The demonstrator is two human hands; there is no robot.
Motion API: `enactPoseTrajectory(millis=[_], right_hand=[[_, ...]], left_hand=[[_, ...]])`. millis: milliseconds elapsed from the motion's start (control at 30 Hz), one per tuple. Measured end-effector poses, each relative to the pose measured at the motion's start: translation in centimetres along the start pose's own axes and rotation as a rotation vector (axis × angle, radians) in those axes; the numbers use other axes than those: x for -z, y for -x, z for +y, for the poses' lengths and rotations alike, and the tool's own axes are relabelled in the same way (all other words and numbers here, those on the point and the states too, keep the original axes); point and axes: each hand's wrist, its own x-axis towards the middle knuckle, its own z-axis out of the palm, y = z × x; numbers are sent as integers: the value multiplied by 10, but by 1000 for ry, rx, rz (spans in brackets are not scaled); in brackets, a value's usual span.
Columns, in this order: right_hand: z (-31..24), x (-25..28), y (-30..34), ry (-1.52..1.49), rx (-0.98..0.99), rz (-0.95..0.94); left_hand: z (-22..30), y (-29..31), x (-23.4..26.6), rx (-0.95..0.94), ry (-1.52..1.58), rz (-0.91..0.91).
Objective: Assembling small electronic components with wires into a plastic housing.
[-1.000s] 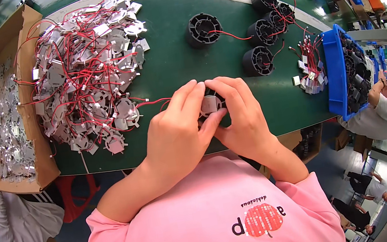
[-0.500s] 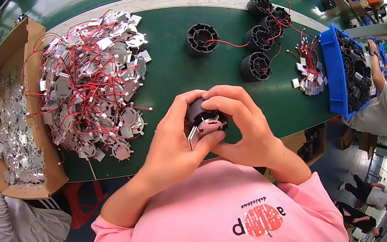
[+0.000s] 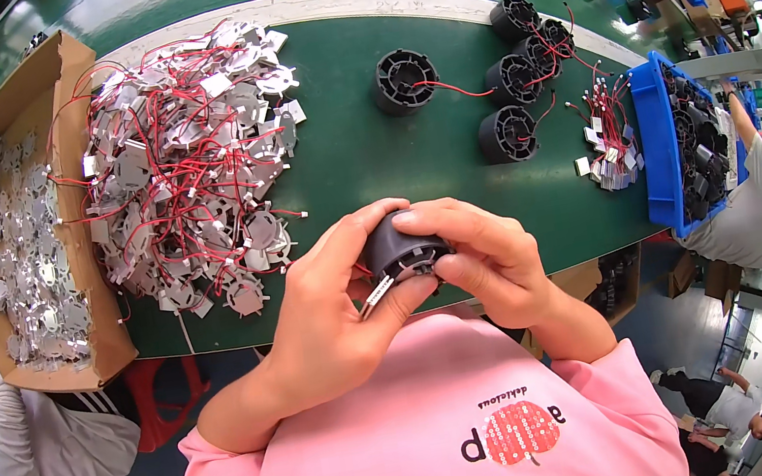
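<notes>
Between my hands, just past the near table edge, is a black cylindrical plastic housing (image 3: 396, 244). Its notched end tilts toward my body, with a greyish disc partly visible inside. My left hand (image 3: 335, 295) wraps its left side, thumb at the notched rim. A thin white piece (image 3: 376, 295) sticks out by that thumb; I cannot tell what it is joined to. My right hand (image 3: 489, 256) grips the other side, fingers over the top and thumb at the rim. Beyond them stands a similar black housing (image 3: 404, 82) with a red wire.
A heap of silver discs with red wires (image 3: 181, 170) lies left, beside a cardboard box (image 3: 102, 302) of similar discs. Several black housings (image 3: 507, 134) stand at the right, near a wired bundle of white pieces (image 3: 610, 147) and a blue bin (image 3: 656, 149). Co-workers sit at both sides.
The housing has tipped in my hands, so more of its black side shows and less of the disc. My right thumb has moved up to the rim, and both hands are slightly nearer my body.
</notes>
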Motion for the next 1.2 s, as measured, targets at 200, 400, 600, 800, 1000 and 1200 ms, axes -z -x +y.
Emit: enactPoseTrajectory(millis=[200,400,600,800,1000,1200], right_hand=[[-21,-2,-17,636,101,51],[-21,1,-14,545,15,95],[-41,20,-15,307,-78,-28],[-61,60,-80,552,49,197],[0,133,-225,1258,-153,127],[76,112,-277,1261,-4,89]], left_hand=[[-10,-1,-2,-75,-204,131],[19,-5,10,-21,-340,-49],[1,2,31,-304,-372,-112],[12,1,9,-296,-295,311],[11,-3,4,-445,-226,317],[6,1,21,-348,-243,193]])
